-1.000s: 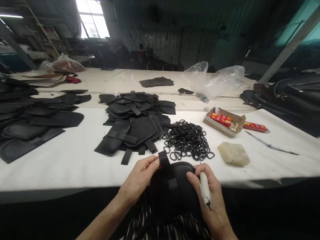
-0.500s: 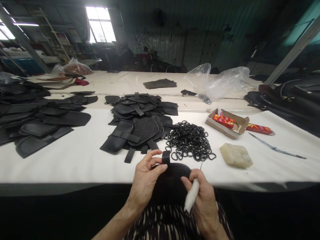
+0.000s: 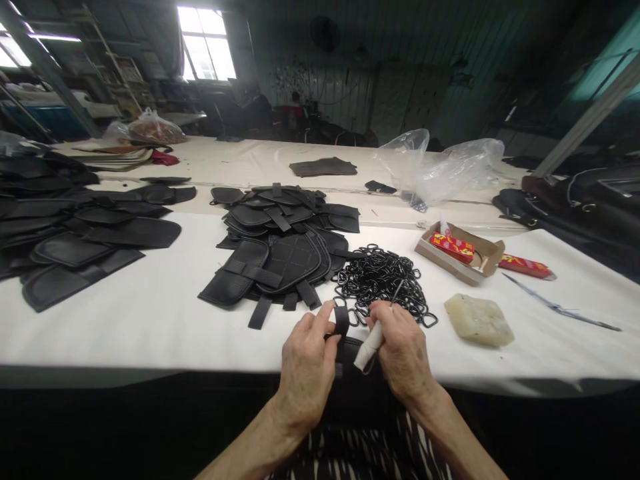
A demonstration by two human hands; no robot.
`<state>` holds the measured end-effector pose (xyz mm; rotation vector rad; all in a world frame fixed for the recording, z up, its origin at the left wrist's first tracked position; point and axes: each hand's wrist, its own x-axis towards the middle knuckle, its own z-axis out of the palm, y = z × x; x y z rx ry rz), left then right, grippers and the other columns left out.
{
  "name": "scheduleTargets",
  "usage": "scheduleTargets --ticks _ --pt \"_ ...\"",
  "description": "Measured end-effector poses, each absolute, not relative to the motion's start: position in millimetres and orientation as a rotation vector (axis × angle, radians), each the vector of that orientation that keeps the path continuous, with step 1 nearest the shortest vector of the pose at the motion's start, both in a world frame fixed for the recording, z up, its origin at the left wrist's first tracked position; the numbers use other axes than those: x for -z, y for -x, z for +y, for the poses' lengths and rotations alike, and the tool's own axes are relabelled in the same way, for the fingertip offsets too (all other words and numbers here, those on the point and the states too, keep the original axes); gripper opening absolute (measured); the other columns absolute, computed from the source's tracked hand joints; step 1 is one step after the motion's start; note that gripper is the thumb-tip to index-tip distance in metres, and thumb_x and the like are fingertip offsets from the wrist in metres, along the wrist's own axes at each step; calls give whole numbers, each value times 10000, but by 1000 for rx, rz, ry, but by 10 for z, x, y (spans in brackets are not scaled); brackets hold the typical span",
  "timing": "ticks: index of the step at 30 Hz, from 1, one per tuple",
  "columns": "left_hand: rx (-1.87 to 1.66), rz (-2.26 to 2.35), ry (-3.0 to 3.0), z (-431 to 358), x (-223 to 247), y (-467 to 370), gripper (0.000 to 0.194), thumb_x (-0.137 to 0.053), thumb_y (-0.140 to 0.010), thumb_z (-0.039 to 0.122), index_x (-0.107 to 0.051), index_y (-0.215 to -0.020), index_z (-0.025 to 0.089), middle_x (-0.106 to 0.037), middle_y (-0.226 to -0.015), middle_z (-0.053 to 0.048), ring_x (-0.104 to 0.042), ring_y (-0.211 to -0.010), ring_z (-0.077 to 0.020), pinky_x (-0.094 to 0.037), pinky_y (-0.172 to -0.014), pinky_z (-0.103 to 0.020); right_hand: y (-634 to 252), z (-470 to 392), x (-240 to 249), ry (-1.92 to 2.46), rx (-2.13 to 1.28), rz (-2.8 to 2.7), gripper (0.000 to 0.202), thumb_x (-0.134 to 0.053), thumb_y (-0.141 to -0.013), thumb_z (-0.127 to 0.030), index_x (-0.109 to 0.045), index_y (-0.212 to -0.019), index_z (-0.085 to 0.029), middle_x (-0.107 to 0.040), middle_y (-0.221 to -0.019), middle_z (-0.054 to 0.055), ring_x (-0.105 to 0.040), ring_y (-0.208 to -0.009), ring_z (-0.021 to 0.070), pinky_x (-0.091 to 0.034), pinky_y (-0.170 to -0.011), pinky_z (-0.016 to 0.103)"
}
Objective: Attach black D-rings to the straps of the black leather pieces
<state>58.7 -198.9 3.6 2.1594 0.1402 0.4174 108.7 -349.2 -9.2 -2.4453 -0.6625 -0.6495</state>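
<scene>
My left hand (image 3: 309, 360) is closed, its thumb and fingers pinching a short black strap (image 3: 342, 321). The strap stands up from a dark padded piece (image 3: 354, 345), most of which hangs below the table edge, partly hidden by my hands. In my closed right hand (image 3: 403, 347) is an awl (image 3: 369, 348) with a white-wrapped handle; its thin metal tip points up over the pile. Black D-rings (image 3: 383, 277) lie heaped just beyond both hands. One ring sits right by the strap's upper end; whether it is threaded on, I cannot tell.
Stacked black strapped pieces (image 3: 295, 257) lie ahead, with more (image 3: 90, 230) to the left. At right are a yellowish block (image 3: 479, 320), a cardboard box (image 3: 453, 268) with red packets, and a long thin blade-like tool (image 3: 560, 308). Clear plastic bags (image 3: 460, 167) lie farther back.
Both hands have moved forward to the near edge of the ring pile, bringing the strap along. My right hand has turned knuckles-up, and the awl's tip now lies over the rings.
</scene>
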Motion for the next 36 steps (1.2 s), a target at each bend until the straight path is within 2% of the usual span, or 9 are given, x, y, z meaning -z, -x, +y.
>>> scheduleTargets --ticks 3,6,11,14,18,23,29,32,36 --pt "-307 157 -2167 -1996 -79 -623 451 -461 -759 112 -533 -1200 176 -680 -854 -46 -613 -755 -193 -457 -744 -328 -1167 -3415 95 2508 650 -746 232 -376 -826 -23 -528 -765 -187 -560 -705 58 -488 -699 214 -360 -643 311" --pt "-140 241 -2025 -1982 -148 -672 342 -502 -746 137 -579 -1077 179 -691 -804 -34 -598 -629 -167 -455 -613 -281 -1196 -3376 86 2530 631 -788 260 -358 -829 -20 -541 -748 -186 -551 -689 70 -476 -697 223 -347 -637 313" --pt "79 320 -1664 -1977 -204 -740 161 -534 -709 173 -617 -846 153 -623 -654 -2 -459 -396 -87 -352 -384 -207 -1218 -3411 78 2457 557 -756 256 -354 -810 -44 -519 -694 -201 -527 -645 52 -471 -648 203 -343 -596 293" --pt "184 315 -1567 -1976 -206 -771 217 -523 -713 185 -634 -884 110 -523 -465 34 -463 -388 -107 -357 -384 -200 -1227 -3475 67 2364 493 -650 201 -380 -798 -75 -531 -748 -199 -560 -680 38 -509 -648 182 -375 -601 280" --pt "199 325 -1504 -1971 -204 -787 288 -537 -710 213 -643 -945 85 -502 -398 44 -467 -372 -114 -368 -398 -201 -1210 -3541 -50 2202 391 -415 66 -461 -870 -229 -519 -850 -204 -626 -809 34 -577 -684 153 -438 -612 261" --pt "161 330 -1504 -1964 -176 -769 301 -561 -715 235 -661 -963 96 -496 -377 53 -446 -365 -104 -362 -425 -200 -1187 -3533 -278 1976 189 -289 169 -520 -854 -350 -481 -770 -208 -640 -810 20 -578 -623 132 -458 -560 252" --pt "158 281 -1558 -1937 -180 -730 250 -568 -730 243 -702 -905 125 -480 -375 54 -445 -401 -104 -365 -511 -217 -1171 -3487 -383 1888 -90 -268 140 -562 -792 -256 -478 -690 -207 -601 -721 -18 -543 -717 151 -410 -656 276" --pt "169 259 -1561 -1920 -214 -718 236 -566 -721 221 -710 -882 125 -472 -391 53 -435 -419 -103 -350 -513 -221 -1172 -3501 -419 1906 -121 -299 104 -563 -772 -220 -502 -689 -206 -559 -658 -35 -519 -693 146 -388 -644 268" --pt "186 205 -1548 -1884 -235 -712 216 -578 -685 201 -716 -833 123 -502 -450 37 -433 -447 -102 -329 -498 -222 -1201 -3536 -479 1849 -226 -329 139 -597 -757 -261 -500 -681 -199 -541 -652 -41 -490 -648 128 -377 -606 250"
